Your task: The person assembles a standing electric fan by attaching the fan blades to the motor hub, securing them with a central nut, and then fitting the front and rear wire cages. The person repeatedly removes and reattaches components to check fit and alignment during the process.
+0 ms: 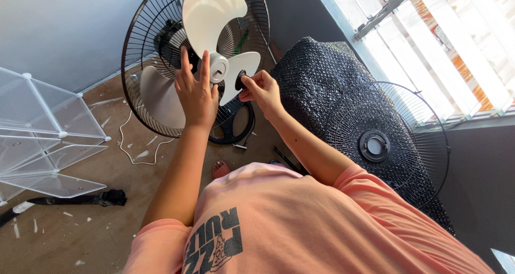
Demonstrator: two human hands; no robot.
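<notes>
**Hands on the fan hub, blade steadied while a black cap is pinched**

From my remote seat, I start at the fingertips. My right hand (261, 90) has thumb and forefinger pinched on a small round black cap (241, 81), held just beside the hub (218, 68) of the white fan blade (212, 35); the other fingers curl loosely behind it. I judge the pinch is that tight because the cap is small and has to be kept square to the spindle. Whether it already touches the hub I cannot tell.

My left hand (196, 89) lies open and flat, fingers spread upward against the blade at the hub, grasping nothing but pressing. That looks like bracing: a free blade would spin under any twist from the other side.

Outward from there, the blade sits inside the rear wire guard (140, 48), which is tilted back toward me so the hub faces up within reach of both hands. Below it the fan's black base (232, 130) rests on the brown floor (96, 199), a white cord (129, 145) trailing beside it.

The front wire guard (386, 145) leans well apart on the right, against a dark bubble-wrapped bundle (316, 75), out of the way of the work. Clear plastic shelf panels (48, 134) stand at the left.
</notes>
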